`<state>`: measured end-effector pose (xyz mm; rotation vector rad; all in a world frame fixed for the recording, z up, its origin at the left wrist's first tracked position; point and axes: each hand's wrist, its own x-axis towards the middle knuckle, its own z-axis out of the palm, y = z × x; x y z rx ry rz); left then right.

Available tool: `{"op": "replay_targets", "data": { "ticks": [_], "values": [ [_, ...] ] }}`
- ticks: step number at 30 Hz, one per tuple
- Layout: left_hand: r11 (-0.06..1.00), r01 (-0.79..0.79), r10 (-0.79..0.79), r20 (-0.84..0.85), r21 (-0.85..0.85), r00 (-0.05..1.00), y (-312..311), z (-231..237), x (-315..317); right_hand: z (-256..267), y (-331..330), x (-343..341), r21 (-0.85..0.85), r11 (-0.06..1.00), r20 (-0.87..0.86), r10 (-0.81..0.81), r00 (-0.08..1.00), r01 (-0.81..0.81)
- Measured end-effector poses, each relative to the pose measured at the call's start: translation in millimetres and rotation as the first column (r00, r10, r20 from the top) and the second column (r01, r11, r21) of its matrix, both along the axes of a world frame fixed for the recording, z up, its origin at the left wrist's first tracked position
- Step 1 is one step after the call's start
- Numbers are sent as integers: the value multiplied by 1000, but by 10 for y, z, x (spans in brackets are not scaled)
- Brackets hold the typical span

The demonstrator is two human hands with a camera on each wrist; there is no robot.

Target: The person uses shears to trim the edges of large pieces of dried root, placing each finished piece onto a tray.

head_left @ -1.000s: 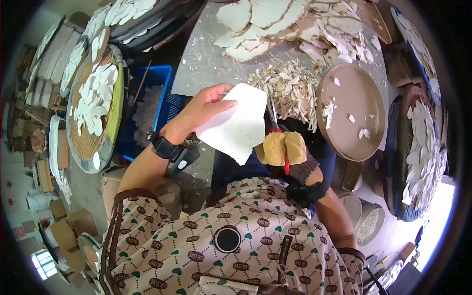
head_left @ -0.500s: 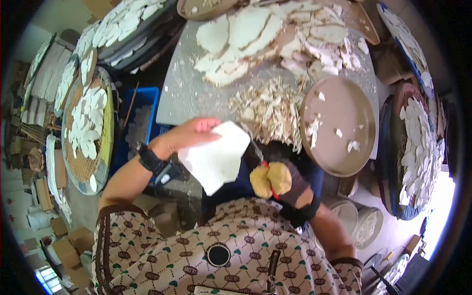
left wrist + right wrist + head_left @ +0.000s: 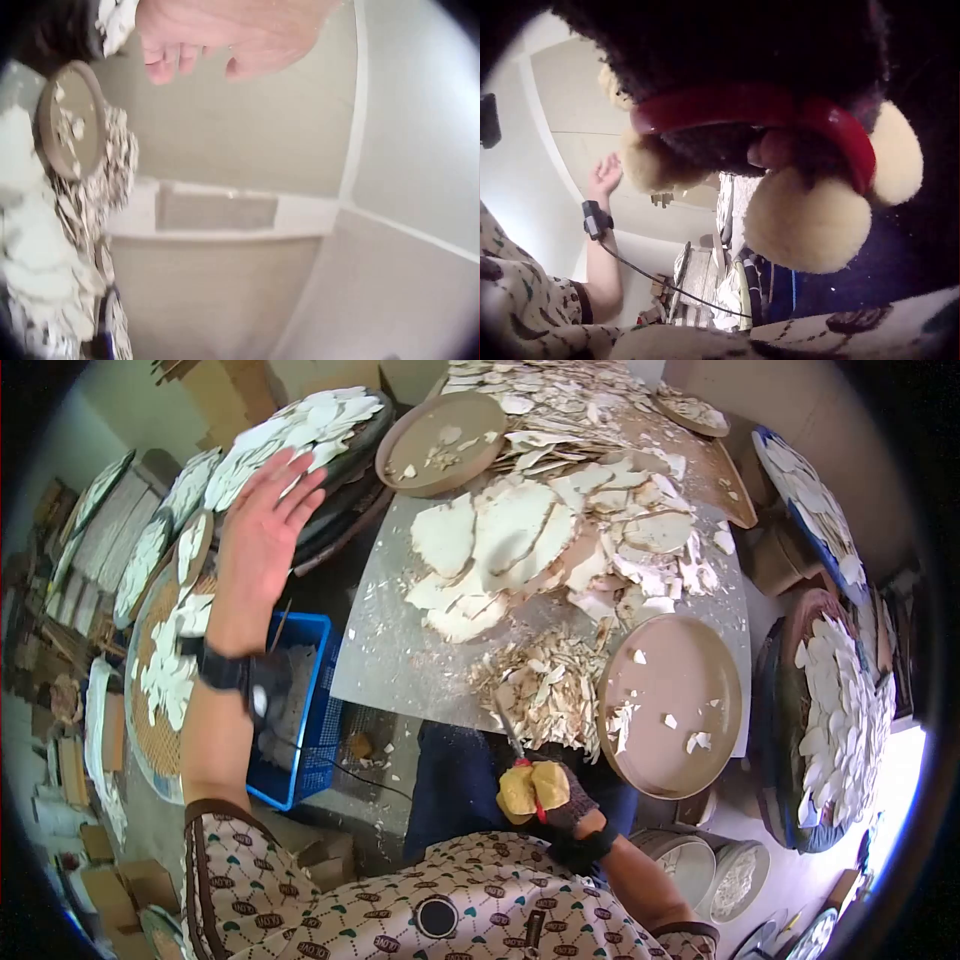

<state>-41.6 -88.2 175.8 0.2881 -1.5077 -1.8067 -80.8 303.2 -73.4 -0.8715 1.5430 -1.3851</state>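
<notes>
A flat grey counter [image 3: 372,650] bears broad, brown-edged white sheets [image 3: 500,545]. Beside its left edge stands a rectangular blue plastic crate [image 3: 318,745]; at its right, a round, shallow brown tray [image 3: 665,678]. A heap of thin pale scraps [image 3: 558,682] lies between sheets and person. The bare left hand [image 3: 262,532] is raised, empty, fingers extended; the dark-gloved right hand [image 3: 578,800] grips yellow-padded, red-handled metal scissors [image 3: 521,762] at the heap's near edge.

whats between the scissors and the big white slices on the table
In the head view, the heap of narrow scraps lies between the scissors and the slices.
</notes>
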Motion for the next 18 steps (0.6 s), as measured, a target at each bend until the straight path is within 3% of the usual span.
{"op": "replay_targets", "data": {
  "ticks": [2, 4, 5, 8, 10, 12, 14, 16, 17, 18],
  "values": [
    [922, 67, -97, -61, -382, 993, 565, 317, -70, 94, -59, 46, 60, 998, -4, -32, 999, 33],
    [680, 10, -219, -191, -733, 957, 895, 601, 24, 41, -47, 64, 50, 995, -414, 98, 905, -85],
    [560, -24, -286, -221, -828, 932, 1034, 702, 89, -20, -52, 52, 65, 987, -598, 154, 787, -145],
    [337, -85, -421, -231, -938, 877, 1329, 841, 209, -159, -7, 44, 52, 990, -655, 134, 743, -133],
    [262, -114, -455, -227, -958, 861, 1467, 846, 254, -252, 50, 43, 93, 986, -696, 164, 699, -138],
    [205, -143, -471, -226, -968, 853, 1581, 850, 282, -134, 151, 36, 21, 998, -492, 61, 868, -58],
    [175, -167, -482, -233, -970, 845, 1672, 850, 291, -163, 224, 51, -9, 1000, -293, -25, 956, 23],
    [162, -192, -482, -248, -968, 841, 1743, 838, 305, -393, 296, 51, -30, 999, -314, -30, 949, 22],
    [160, -201, -479, -254, -966, 840, 1779, 837, 319, -473, 374, 56, -13, 1000, -539, 11, 843, -22],
    [159, -208, -475, -260, -965, 841, 1792, 840, 342, -431, 380, 99, 33, 998, -104, -45, 994, 48]
  ]
}}
